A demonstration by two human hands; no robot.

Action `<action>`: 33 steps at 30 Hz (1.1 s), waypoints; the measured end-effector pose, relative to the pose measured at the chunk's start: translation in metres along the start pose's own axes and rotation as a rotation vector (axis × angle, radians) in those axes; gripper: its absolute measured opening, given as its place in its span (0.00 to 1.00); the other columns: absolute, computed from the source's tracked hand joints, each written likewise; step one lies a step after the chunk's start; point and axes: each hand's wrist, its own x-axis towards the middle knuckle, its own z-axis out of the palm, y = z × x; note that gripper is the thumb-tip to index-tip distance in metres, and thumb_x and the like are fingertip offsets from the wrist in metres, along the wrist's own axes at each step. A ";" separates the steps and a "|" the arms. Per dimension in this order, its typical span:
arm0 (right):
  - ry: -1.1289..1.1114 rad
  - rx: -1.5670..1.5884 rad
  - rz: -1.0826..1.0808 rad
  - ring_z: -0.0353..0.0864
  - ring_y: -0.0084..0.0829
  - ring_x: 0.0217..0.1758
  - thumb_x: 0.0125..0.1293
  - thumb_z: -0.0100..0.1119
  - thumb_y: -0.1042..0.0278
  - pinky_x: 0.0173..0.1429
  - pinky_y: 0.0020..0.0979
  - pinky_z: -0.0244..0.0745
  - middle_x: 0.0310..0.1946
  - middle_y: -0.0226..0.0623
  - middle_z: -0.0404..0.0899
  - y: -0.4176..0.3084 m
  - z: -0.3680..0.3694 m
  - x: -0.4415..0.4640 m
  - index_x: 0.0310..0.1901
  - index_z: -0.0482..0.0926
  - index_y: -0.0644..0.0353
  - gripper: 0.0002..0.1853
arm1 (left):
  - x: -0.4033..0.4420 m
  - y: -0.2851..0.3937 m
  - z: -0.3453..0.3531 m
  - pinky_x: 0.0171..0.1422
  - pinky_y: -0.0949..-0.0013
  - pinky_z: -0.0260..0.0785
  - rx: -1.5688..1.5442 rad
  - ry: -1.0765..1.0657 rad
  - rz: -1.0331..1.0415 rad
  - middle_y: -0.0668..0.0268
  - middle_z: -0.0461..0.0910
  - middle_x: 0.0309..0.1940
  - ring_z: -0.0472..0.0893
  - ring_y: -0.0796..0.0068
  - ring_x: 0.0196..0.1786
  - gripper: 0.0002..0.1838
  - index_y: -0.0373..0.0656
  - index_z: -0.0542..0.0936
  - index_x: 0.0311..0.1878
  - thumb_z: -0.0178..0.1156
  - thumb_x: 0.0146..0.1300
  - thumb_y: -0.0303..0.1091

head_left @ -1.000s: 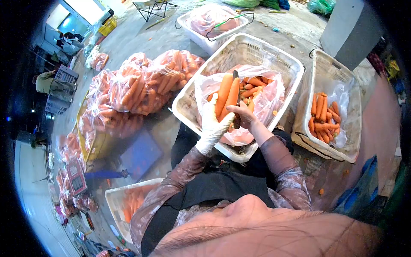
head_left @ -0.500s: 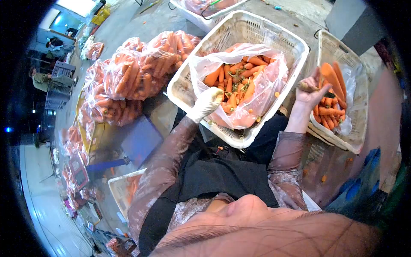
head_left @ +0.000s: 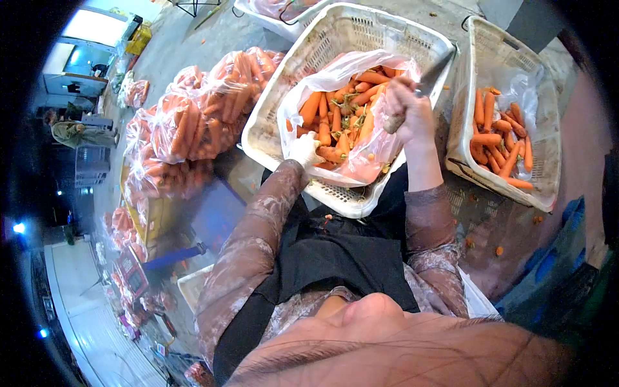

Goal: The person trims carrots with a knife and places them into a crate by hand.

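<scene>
My left hand (head_left: 304, 151), in a white glove, is at the near left side of an open plastic bag (head_left: 377, 161), its fingers closed round the end of a carrot (head_left: 331, 154). My right hand (head_left: 412, 113), bare, is raised over the bag's right side, gripping a knife whose dark blade (head_left: 440, 69) points up and to the right. Leafy-topped carrots (head_left: 345, 119) fill the bag, which sits inside a white crate (head_left: 264, 119). To the right, more carrots (head_left: 490, 140) lie loose in a second white crate (head_left: 547, 187).
Bagged carrots (head_left: 187, 122) are heaped at the left around a yellow crate (head_left: 155, 226). A blue platform (head_left: 219, 209) stands near them. Another white crate (head_left: 280, 26) is beyond the middle one. A person (head_left: 71, 133) is at the far left.
My right hand has let carrots go into the right crate and come back over the bag with the knife. My left hand has come down onto a carrot in the bag.
</scene>
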 end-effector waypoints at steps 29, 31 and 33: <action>0.522 -0.153 -0.310 0.62 0.14 0.16 0.56 0.68 0.69 0.22 0.20 0.60 0.34 0.35 0.82 -0.041 -0.079 0.020 0.39 0.79 0.67 0.13 | -0.023 -0.021 -0.011 0.50 0.60 0.70 -0.373 0.194 -0.269 0.53 0.80 0.43 0.79 0.56 0.46 0.21 0.39 0.78 0.50 0.60 0.53 0.36; 0.487 -0.084 -0.281 0.62 0.13 0.16 0.57 0.67 0.70 0.21 0.19 0.60 0.31 0.32 0.81 -0.037 -0.065 0.019 0.39 0.79 0.63 0.11 | -0.011 -0.019 0.011 0.55 0.59 0.67 -0.195 0.115 -0.261 0.51 0.78 0.48 0.77 0.54 0.51 0.24 0.40 0.74 0.55 0.60 0.53 0.38; 0.407 -0.073 -0.248 0.60 0.13 0.15 0.58 0.65 0.72 0.20 0.18 0.56 0.28 0.27 0.78 -0.036 -0.037 0.011 0.39 0.79 0.60 0.08 | 0.007 -0.019 0.013 0.67 0.58 0.59 -0.052 -0.112 -0.280 0.49 0.70 0.60 0.68 0.53 0.64 0.33 0.41 0.65 0.64 0.59 0.56 0.44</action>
